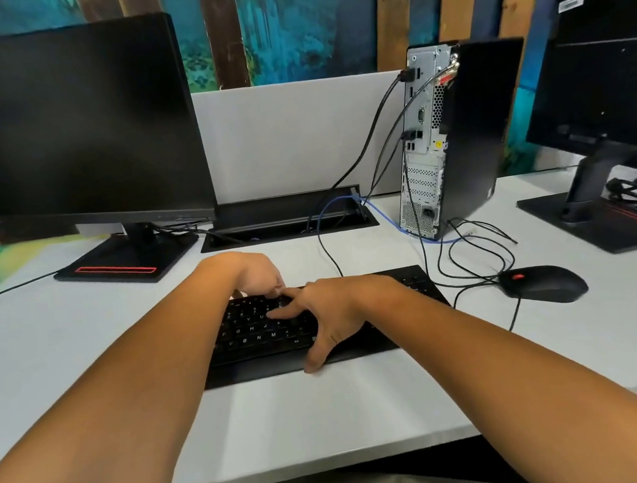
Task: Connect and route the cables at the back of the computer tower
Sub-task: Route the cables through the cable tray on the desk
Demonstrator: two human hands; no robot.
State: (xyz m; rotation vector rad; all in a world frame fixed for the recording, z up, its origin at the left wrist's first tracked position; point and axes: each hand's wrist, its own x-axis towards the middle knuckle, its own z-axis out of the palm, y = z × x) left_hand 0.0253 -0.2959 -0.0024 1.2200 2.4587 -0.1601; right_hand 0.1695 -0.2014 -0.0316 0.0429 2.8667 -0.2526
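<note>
Two bare forearms reach from the near edge across the white surface [373,398] to a flat black keyboard [264,332]. The left hand [257,271] rests at the keyboard's far edge with its fingers curled downward; whether it holds anything cannot be told. The right hand [336,313] lies spread over the keys, thumb at the near edge, gripping nothing.

The slim black computer tower [469,127] stands upright at the far right, its grey metal rear panel [423,134] turned toward the camera. Several black cables [371,138] are plugged into the panel and drop leftward. A blue cable [392,222] lies at the tower's base; its end connection is not clear.

Risk, as a judgement: slack loops of thin black cable [472,255] lie between the tower and the black mouse [542,284]. Shifting the keyboard or mouse could drag these loops and strain or unseat a plug.

The black recessed cable tray [369,220] in the surface, lid raised, contains black and blue cable runs.
</note>
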